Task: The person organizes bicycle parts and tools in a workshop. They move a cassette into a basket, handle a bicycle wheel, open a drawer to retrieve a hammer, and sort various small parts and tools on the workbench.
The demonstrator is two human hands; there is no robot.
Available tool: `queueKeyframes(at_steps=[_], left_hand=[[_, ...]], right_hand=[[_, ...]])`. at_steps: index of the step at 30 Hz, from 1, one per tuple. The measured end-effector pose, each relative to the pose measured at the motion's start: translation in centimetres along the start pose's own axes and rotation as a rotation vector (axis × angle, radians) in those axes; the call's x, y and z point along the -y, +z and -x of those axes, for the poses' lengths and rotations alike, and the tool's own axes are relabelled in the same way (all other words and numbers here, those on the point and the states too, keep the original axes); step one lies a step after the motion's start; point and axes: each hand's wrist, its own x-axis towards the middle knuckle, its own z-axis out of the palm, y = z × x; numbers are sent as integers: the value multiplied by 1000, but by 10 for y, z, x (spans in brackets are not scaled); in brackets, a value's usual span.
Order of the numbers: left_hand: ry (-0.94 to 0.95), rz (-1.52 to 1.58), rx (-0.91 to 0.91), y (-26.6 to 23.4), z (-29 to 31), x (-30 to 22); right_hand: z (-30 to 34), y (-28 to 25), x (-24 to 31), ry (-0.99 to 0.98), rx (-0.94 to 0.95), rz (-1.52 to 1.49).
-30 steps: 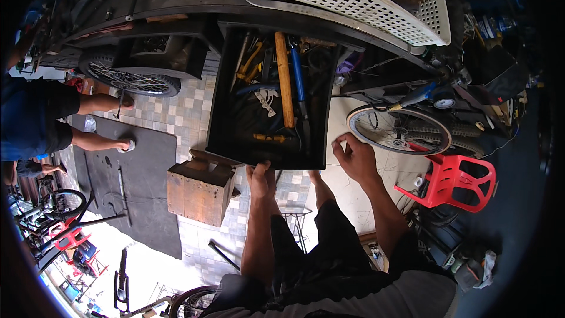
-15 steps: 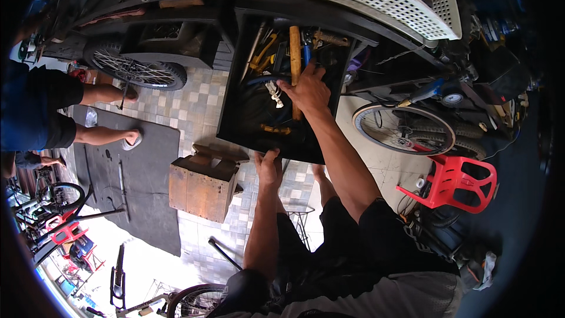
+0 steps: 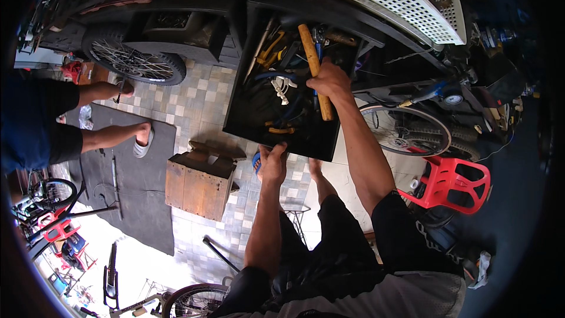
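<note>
A black drawer [image 3: 247, 119] is pulled out of the dark bench, with tools lying in it. My left hand [image 3: 273, 164] grips its front edge, thumb on top. My right hand [image 3: 331, 80] reaches inside and is closed round a wooden-handled hammer [image 3: 310, 52]. The hammer lies slanted across the drawer's right side; its dark head is hard to make out at the back. Beside it are yellow-handled tools [image 3: 269, 49], a white metal tool [image 3: 282, 90] with a blue cable next to it, and a small yellow-handled tool [image 3: 281, 130] near the front.
A wooden box [image 3: 199, 188] stands on the tiled floor left of my legs. Right of the drawer are a bicycle wheel [image 3: 406, 131] and a red plastic chair [image 3: 450, 182]. A white perforated basket [image 3: 400, 3] sits on the bench. Another person's leg [image 3: 115, 137] is at the left, on a dark mat [image 3: 141, 200].
My right hand has moved right, and the hammer has shifted right and tilted with it. My left hand remains at the drawer's front edge. The view has shifted slightly.
</note>
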Motion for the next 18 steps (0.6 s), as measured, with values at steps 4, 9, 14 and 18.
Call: queueKeyframes(at_steps=[4, 9, 14, 18], left_hand=[[-8, -21, 23, -7, -2, 1], [4, -14, 35, -10, -5, 3], [-42, 79, 114, -18, 0, -5], [-33, 96, 152, -7, 11, -14]], right_hand=[[22, -1, 9, -34, -17, 26], [61, 7, 35, -64, -15, -31], [87, 39, 33, -160, -52, -397], [131, 44, 2, -296, 47, -577]])
